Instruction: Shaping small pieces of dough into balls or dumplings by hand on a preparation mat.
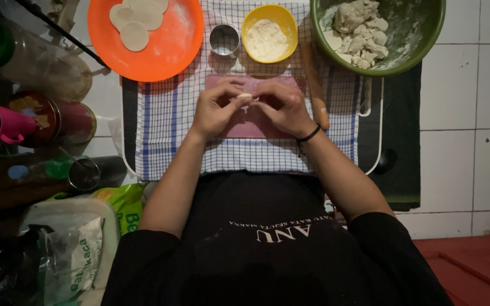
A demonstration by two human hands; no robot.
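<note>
Small dough piece (245, 96) pinched between left hand (216, 109) and right hand (283, 107), above pink board (250, 127).

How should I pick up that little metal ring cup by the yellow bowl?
Probably from above, fingers pinching opposite sides of the rim. The metal ring stands upright with its open top facing up, and the orange plate and yellow bowl crowd its sides, so the top is freest.

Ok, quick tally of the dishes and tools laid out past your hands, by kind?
Plates: 1, orange plate
Bowls: 2, yellow bowl and green bowl
Round metal cutter: 1
Rolling pin: 1
Total: 5
Both hands, left hand and right hand, pinch one dough piece.
</note>
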